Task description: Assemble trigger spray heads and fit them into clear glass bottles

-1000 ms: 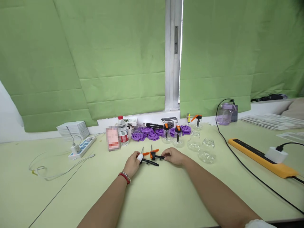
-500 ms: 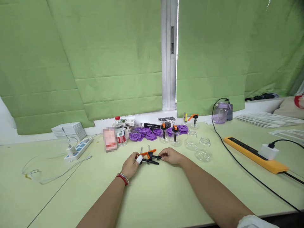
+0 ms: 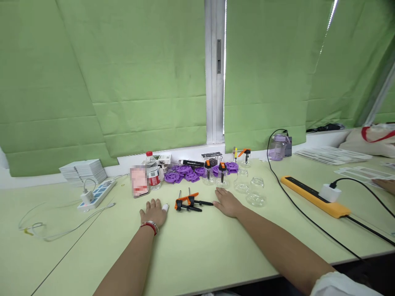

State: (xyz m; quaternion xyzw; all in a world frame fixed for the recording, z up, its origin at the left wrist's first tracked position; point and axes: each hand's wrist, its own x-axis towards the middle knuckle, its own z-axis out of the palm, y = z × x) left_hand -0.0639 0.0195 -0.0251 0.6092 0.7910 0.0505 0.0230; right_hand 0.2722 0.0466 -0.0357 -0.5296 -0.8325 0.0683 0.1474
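My left hand (image 3: pixel 153 214) lies flat on the table, palm down with fingers spread, a white wrap on its thumb. It holds nothing. My right hand (image 3: pixel 227 202) also rests palm down, fingers stretched out, its thumb by the black tube end of one spray head; whether they touch I cannot tell. Between my hands lie two orange-and-black trigger spray heads, a nearer one (image 3: pixel 187 208) and a farther one (image 3: pixel 199 202), side by side. Beyond my right hand, clear round bottles (image 3: pixel 222 181) stand with similar heads. Two open clear bottles (image 3: pixel 256 199) are to its right.
Purple wheel-shaped parts (image 3: pixel 184 169) are piled at the back, beside a red-capped bottle (image 3: pixel 153 174) and a phone (image 3: pixel 139 181). A white power strip (image 3: pixel 100 193) is at left, a yellow one (image 3: pixel 314 196) at right with black cables. Another person's hand (image 3: pixel 384 185) shows at the right edge.
Both hands have let go of the spray heads, which now lie on the table. My left hand moved left and flattened; my right hand flattened nearby. The view has turned slightly right.
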